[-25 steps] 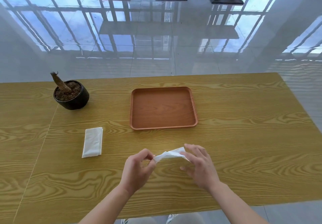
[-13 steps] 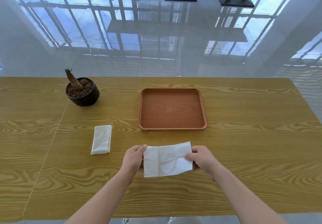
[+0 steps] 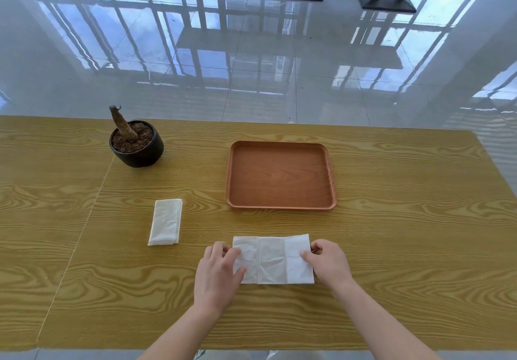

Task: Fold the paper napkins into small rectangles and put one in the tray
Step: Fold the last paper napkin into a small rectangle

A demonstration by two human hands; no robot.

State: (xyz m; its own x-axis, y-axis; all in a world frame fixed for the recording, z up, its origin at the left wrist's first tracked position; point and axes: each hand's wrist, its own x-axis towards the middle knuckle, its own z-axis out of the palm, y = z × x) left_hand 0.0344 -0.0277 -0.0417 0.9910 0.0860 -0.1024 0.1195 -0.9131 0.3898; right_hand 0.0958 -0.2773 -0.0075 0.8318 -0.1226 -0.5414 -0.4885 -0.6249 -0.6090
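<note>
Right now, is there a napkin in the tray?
No, the folded napkin and the opened napkin both lie on the table, outside the wooden tray.

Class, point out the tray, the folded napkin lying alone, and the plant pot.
tray (image 3: 281,176): head view, bare middle of its floor.
folded napkin (image 3: 165,222): head view, centre of its top face.
plant pot (image 3: 140,158): head view, front of its black wall.

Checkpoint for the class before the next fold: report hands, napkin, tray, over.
Left hand, right hand pinch ends of napkin, flat on table. Nothing in tray; nothing between it and napkin.
</note>
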